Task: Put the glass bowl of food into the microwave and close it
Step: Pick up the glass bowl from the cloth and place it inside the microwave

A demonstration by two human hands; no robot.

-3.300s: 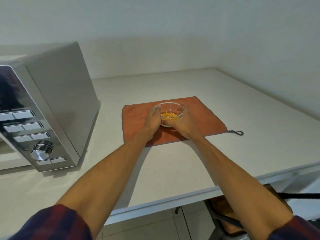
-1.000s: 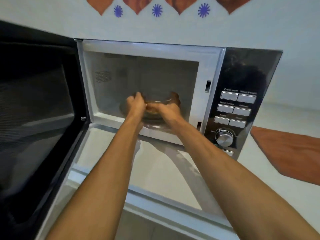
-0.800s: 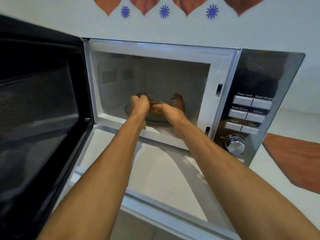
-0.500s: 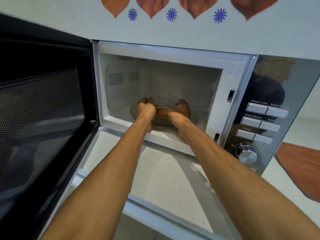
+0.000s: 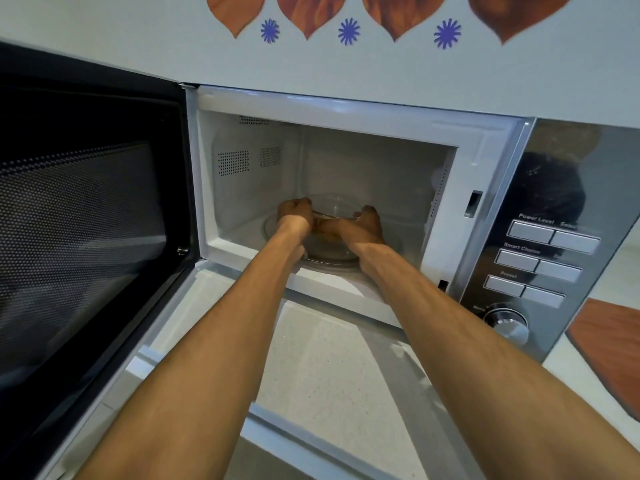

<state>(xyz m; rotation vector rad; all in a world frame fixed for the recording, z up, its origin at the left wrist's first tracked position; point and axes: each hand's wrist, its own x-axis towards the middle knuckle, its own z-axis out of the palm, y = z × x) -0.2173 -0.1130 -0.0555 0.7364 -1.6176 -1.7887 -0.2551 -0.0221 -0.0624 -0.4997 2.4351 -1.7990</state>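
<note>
1. the left hand (image 5: 294,216) and the right hand (image 5: 360,226) are both inside the cavity, at the centre of the frame, each clamped on one side of the glass bowl (image 5: 334,211).
2. two hands are used, i think, because the glass is smooth and the food must stay level.
3. the bowl is low over the round turntable (image 5: 388,245); i cannot tell if it already rests on it, since the hands hide its base.
4. the microwave (image 5: 346,105) fills the middle, with its control panel (image 5: 550,244) at the right.
5. the door (image 5: 86,209) stands wide open at the left, so the arms have free way in.
6. an orange cloth (image 5: 609,351) lies at the lower right edge.
</note>
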